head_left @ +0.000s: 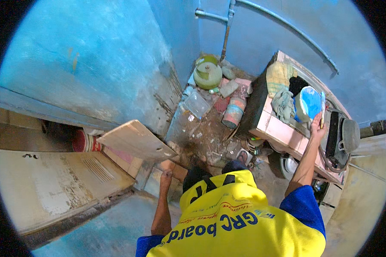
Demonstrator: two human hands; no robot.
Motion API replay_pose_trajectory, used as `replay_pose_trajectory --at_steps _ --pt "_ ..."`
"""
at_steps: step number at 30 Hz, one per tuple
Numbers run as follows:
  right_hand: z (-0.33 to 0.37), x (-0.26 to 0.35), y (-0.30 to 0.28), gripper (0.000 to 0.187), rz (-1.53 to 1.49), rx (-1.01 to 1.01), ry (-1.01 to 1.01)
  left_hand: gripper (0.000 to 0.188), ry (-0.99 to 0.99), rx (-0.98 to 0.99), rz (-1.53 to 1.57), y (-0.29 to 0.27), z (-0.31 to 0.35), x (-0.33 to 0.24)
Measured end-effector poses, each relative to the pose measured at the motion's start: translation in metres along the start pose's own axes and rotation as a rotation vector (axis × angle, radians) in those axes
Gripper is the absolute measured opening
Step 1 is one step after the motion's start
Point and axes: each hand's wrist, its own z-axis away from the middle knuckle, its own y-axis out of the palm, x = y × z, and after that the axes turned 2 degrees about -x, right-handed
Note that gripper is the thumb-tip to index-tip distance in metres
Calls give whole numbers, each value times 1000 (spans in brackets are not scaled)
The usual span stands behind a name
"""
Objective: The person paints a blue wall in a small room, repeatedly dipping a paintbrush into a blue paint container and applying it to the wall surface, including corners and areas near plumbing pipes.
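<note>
My right hand is stretched out over the tiled counter, its fingers closed around the lower end of a narrow pale-blue stick-like tool. The tool stands beside a white bucket with blue inside, and my fingers are close to the bucket's rim. My left hand hangs low at my left side with its fingers curled in. Nothing shows in it. Near it, a worn board leans out from the left.
On the counter lie a grey cloth, a yellowish cloth and a black gas stove. Debris covers the floor around a green gas cylinder, a clear plastic tub and a rusty can. A cabinet door lies left.
</note>
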Motion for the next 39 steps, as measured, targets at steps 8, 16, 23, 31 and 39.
replay_pose_trajectory --at_steps 8,16,23,31,39 --pt "68 -134 110 30 207 114 -133 29 -18 -86 125 -126 -65 -165" --pt "119 -309 313 36 471 373 -64 22 713 -623 -41 -276 -133 -362" --pt "137 -432 497 38 612 709 -82 23 1040 -1094 -494 -348 -161 -430" --pt "119 -563 679 37 338 953 -163 17 1031 -1283 -794 -355 -199 -418" --pt "84 -651 799 35 89 1008 -138 28 955 -1361 -962 -353 -217 -411"
